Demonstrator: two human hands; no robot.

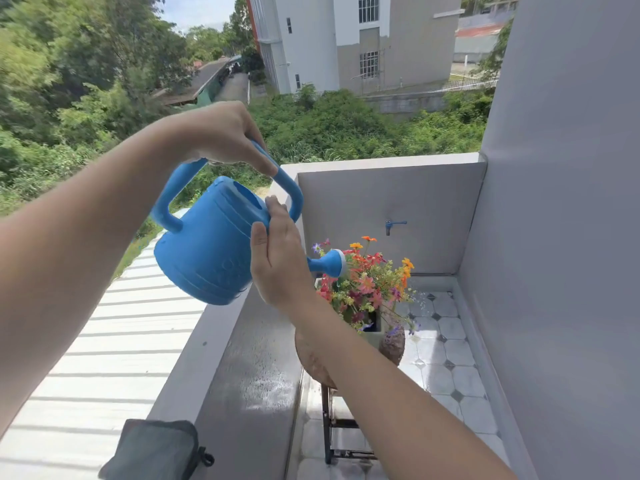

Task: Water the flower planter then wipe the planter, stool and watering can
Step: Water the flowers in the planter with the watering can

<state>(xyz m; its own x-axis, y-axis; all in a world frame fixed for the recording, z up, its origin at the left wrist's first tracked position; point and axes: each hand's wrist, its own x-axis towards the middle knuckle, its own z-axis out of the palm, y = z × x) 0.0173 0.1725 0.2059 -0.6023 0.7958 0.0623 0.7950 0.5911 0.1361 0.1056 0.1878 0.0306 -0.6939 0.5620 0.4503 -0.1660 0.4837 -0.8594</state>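
Note:
A blue watering can [207, 251] is held up and tilted to the right. Its white-faced rose [334, 263] hangs just over the orange, pink and purple flowers [369, 282]. My left hand [221, 136] grips the top handle. My right hand [277, 261] lies flat against the can's front side, fingers up by the rim. The flowers stand in a pale planter [375, 332], mostly hidden by blooms and my right forearm. The planter sits on a round brown stool [311, 362] with dark metal legs, partly covered by my arm.
A grey parapet ledge [242, 393], wet with droplets, runs along the left of the balcony. A dark grey folded cloth [156, 452] lies on it near me. A blue tap [393, 225] sticks out of the back wall. The tiled floor [446, 358] is wet.

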